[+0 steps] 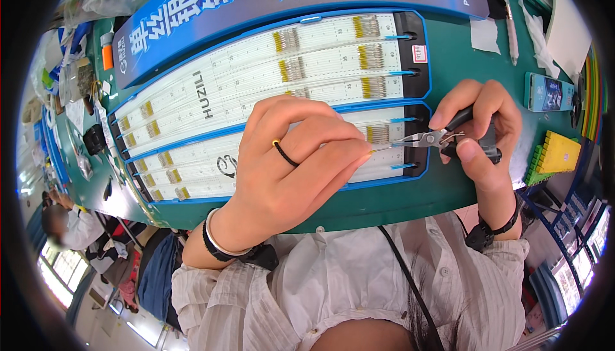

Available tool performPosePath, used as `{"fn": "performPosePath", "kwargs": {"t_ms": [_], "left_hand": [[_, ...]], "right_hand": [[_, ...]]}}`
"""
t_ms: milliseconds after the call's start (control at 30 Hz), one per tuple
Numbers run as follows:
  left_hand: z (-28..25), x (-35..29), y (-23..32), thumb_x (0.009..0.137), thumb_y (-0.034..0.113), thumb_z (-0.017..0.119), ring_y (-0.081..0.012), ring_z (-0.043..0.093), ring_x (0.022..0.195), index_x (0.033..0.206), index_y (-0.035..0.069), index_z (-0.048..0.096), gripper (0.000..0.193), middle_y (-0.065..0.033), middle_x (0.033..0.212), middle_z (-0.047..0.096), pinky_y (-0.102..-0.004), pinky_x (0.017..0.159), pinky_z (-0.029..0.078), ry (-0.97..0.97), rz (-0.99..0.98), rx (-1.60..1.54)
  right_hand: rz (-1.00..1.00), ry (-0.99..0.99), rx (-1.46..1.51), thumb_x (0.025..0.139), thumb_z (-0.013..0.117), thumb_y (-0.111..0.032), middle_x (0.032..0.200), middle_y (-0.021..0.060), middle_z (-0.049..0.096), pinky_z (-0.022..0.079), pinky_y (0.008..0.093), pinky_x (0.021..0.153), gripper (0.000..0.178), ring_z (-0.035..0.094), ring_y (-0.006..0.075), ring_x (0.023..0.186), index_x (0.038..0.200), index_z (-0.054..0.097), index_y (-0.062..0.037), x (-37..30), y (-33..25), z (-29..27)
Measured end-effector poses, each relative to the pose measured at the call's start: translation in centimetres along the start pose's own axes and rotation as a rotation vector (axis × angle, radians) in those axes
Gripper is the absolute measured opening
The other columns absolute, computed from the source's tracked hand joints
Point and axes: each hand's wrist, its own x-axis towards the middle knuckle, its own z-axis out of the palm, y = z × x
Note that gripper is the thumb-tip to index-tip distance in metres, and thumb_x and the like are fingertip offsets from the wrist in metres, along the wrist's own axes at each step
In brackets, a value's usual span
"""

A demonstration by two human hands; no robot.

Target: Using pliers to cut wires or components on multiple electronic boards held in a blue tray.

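Green table [368, 208] under everything. Closest up, left hand [298, 158] has a skinny metal piece [384, 148] pinched at its fingertips, over the right part of the blue-rimmed case [246, 72]; the pinched end's hidden. Right hand [490, 165] grips pliers [421, 140] by the case's right end, handles spread, tips at the piece, can't tell if they're biting. Left hand blocks some of the case. Beyond the case, a long dark box [269, 21], cut off up top.
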Motion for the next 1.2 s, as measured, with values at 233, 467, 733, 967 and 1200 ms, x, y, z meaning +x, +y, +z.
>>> {"fn": "performPosePath", "kwargs": {"t_ms": [233,467,733,967,1200], "left_hand": [[0.0,0.0,-0.4,0.066,0.0,0.081,-0.0257,0.06,0.09,0.089,0.007,0.072,0.026,-0.003,0.092,0.07,-0.0347,0.076,0.049,-0.02,0.025,0.031],[-1.2,0.6,1.1,0.07,0.037,0.084,-0.0334,0.052,0.116,0.119,0.012,0.07,0.057,-0.0094,0.124,0.065,-0.0424,0.1,0.041,-0.228,-0.026,0.166],[-1.1,-2.0,1.4,0.066,0.058,0.079,-0.0408,0.025,0.142,0.128,0.027,0.067,0.07,-0.0133,0.148,0.047,-0.0537,0.115,0.023,-0.348,-0.039,0.453],[-0.9,-2.2,1.2,0.077,0.065,0.066,-0.0413,0.024,0.143,0.129,0.031,0.066,0.062,-0.0074,0.152,0.046,-0.0595,0.114,0.019,-0.403,-0.023,0.564],[-0.8,-2.1,1.4,0.079,0.066,0.064,-0.0406,0.025,0.142,0.129,0.035,0.066,0.059,-0.0059,0.152,0.046,-0.0594,0.115,0.018,-0.437,-0.023,0.585]], "right_hand": [[-0.042,-0.046,-0.065,0.08,0.064,0.002,0.095,0.0248,0.069,0.052,0.0262,0.073,0.022,0.065,0.0186,0.081,0.081,0.045,-0.007,0.3,0.1,-0.4],[-0.172,-0.039,-0.277,0.086,0.068,-0.014,0.093,0.0227,0.068,0.049,0.023,0.059,0.027,0.058,0.014,0.07,0.078,0.043,-0.0101,0.4,0.4,-0.8],[-0.18,-0.105,-0.376,0.082,0.067,-0.007,0.094,0.023,0.07,0.049,0.0272,0.067,0.025,0.059,0.0177,0.075,0.076,0.043,-0.01,0.7,0.1,-1.3],[-0.195,-0.125,-0.401,0.08,0.068,-0.005,0.093,0.0226,0.07,0.046,0.0267,0.064,0.023,0.058,0.0169,0.074,0.076,0.045,-0.01,0.6,0.3,-1.4],[-0.197,-0.129,-0.415,0.08,0.068,-0.005,0.092,0.0224,0.071,0.045,0.0267,0.062,0.023,0.058,0.0161,0.07,0.077,0.046,-0.0101,0.6,0.3,-1.5]]}}
